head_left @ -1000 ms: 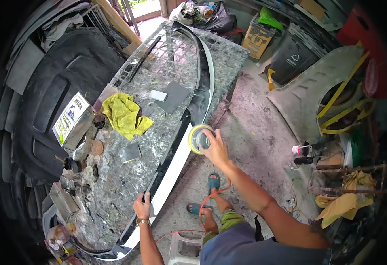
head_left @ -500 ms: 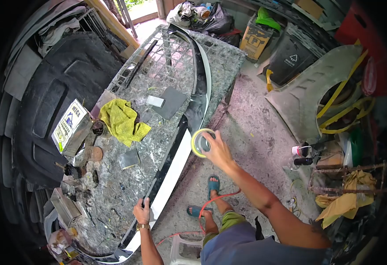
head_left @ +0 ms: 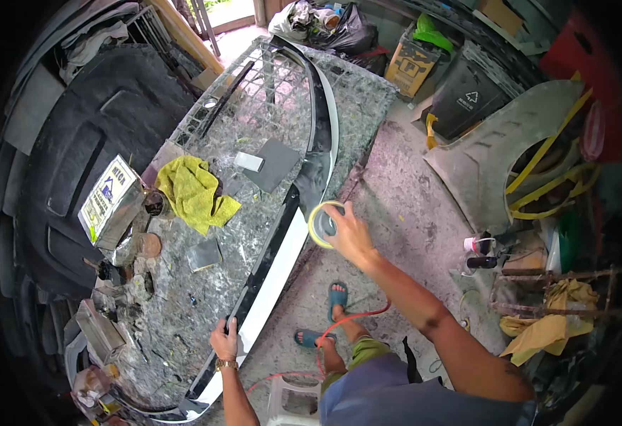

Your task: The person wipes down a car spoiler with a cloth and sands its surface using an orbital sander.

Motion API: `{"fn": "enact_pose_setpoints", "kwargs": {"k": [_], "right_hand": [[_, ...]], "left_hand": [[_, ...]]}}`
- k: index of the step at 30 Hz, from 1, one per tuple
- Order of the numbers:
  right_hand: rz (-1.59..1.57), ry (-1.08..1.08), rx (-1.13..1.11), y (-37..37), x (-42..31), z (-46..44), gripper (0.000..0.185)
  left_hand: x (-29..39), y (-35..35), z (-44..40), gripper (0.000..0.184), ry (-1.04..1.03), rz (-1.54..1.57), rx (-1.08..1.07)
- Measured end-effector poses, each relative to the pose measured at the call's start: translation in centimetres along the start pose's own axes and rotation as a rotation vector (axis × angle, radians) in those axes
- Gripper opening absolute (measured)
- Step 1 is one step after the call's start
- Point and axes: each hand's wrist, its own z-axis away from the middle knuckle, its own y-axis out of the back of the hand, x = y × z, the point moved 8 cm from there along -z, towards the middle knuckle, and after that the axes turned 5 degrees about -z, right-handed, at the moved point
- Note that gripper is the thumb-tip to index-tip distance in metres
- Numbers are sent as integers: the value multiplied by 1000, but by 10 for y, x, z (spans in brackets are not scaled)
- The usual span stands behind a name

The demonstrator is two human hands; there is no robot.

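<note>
Curled round a yellow-rimmed tool [head_left: 316,228], the right hand [head_left: 352,236] is at mid-frame. Lower left of centre, the left hand [head_left: 224,341] touches a black-and-white strip [head_left: 271,292], its grip unclear.

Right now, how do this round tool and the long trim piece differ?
The round tool is compact and yellow-rimmed; the trim piece is long, black and white. Your right hand holds the round tool; the trim piece lies along the table. Each has a hand on it: the trim piece, your left hand.
</note>
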Motion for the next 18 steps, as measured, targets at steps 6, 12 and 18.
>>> {"fn": "enact_pose_setpoints", "kwargs": {"k": [6,12,18], "right_hand": [[26,46,27,5,-14,-2,64],[20,4,9,2,-6,-2,65],[35,-17,-6,4,-9,-6,64]], "left_hand": [[-6,-2,-1,49,-20,-29,26],[-3,-3,-3,49,-39,-43,32],[5,3,-2,47,-49,-35,26]]}}
